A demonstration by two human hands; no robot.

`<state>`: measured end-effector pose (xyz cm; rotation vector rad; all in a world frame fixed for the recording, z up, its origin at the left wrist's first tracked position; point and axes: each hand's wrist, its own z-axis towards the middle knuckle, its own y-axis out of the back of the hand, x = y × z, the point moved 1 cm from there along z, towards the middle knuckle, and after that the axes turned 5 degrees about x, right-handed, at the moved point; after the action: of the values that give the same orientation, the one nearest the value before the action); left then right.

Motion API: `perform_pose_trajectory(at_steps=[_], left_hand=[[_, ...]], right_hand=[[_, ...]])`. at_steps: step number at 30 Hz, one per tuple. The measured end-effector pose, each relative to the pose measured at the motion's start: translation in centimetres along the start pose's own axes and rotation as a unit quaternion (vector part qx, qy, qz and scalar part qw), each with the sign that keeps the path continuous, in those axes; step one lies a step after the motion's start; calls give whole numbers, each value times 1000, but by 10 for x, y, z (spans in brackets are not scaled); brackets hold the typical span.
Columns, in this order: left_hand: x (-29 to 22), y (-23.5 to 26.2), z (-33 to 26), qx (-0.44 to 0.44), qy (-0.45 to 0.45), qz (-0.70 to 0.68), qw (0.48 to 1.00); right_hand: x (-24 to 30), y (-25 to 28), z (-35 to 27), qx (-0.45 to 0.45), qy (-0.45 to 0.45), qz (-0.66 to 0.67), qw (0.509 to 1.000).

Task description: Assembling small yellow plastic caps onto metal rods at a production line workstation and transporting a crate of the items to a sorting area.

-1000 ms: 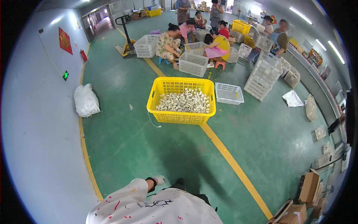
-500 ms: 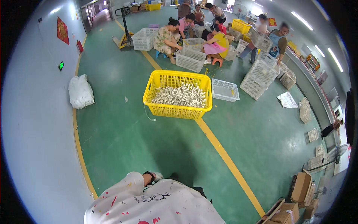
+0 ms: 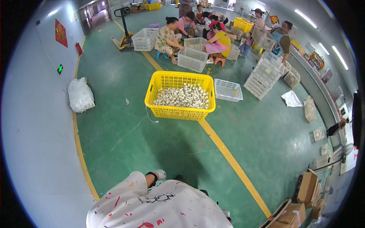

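Note:
My left hand (image 3: 161, 174), in what looks like a white glove with a dark band at the wrist, hangs in front of my white, colour-splashed shirt (image 3: 167, 205). Its fingers are too small and blurred to read. At the shirt's lower right edge a small pale bit, perhaps of my right hand (image 3: 227, 214), shows; its fingers are hidden. Ahead on the green floor, apart from both hands, stands a yellow slotted basket (image 3: 178, 113). Many short whitish pieces resembling mushroom stems (image 3: 182, 96) fill its lower part. A loose white strip (image 3: 152, 118) dangles from its near left corner.
A shallow pale crate (image 3: 228, 95) lies right of the basket. Stacked white crates (image 3: 265, 76) and several seated or standing people are beyond. A pallet jack (image 3: 124, 32) stands far left, a white sack (image 3: 81, 95) by the wall. Cardboard boxes (image 3: 291, 216) are lower right.
My left hand comes further out from the shirt. A pale bit now shows at the shirt's lower right. The far people have shifted their postures slightly; the basket stays put.

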<state>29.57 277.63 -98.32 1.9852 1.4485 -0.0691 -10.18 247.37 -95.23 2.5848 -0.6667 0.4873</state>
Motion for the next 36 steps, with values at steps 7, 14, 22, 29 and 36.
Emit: perform_pose_trajectory(at_steps=[7, 14, 22, 29, 36], left_hand=[[-8, 5, 1, 39, -10, 25, 999], [-8, 9, 4, 29, -14, 19, 999], [-11, 12, 5, 19, -40, -17, 999], [20, 2, 4, 45, -30, -28, 998], [48, -19, 34, 97, 23, -81, 992]], right_hand=[[-106, -23, 104, 18, 17, -142, 990], [-80, -26, 117, -25, 89, -409, 908], [-124, 6, 180, -13, 142, -546, 825], [72, -42, 16, 38, 27, -504, 863], [62, -48, 2, 41, -8, -339, 940]])
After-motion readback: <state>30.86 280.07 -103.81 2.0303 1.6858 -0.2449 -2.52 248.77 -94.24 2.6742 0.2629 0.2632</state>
